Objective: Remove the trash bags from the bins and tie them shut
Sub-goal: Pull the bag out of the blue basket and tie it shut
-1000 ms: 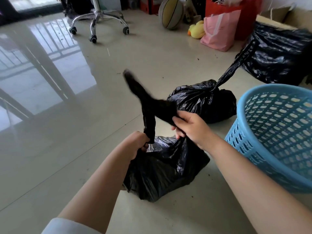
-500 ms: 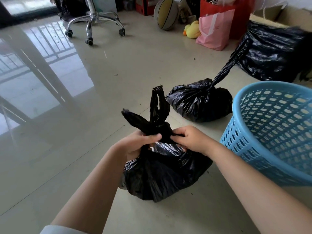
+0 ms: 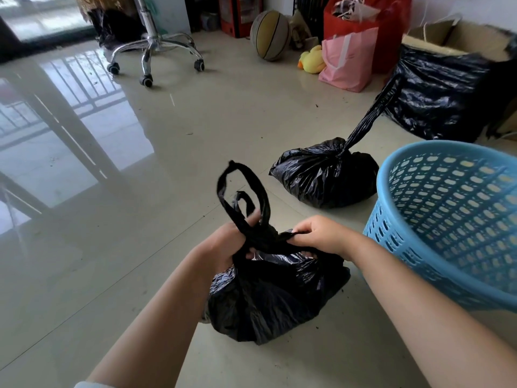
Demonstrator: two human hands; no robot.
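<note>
The blue basket [image 3: 447, 219] is cut off at the right edge; the left hand's [image 3: 223, 247] fingertips seem buried behind twisted plastic.

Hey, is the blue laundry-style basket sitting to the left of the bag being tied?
No, the blue basket stands on the right of the black bag that both hands grip.

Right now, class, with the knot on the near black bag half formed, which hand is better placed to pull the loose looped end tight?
Probably the left hand: it grips the twisted strip at its base, while the right hand pinches the bag neck beside the knot, steadying it.
</note>
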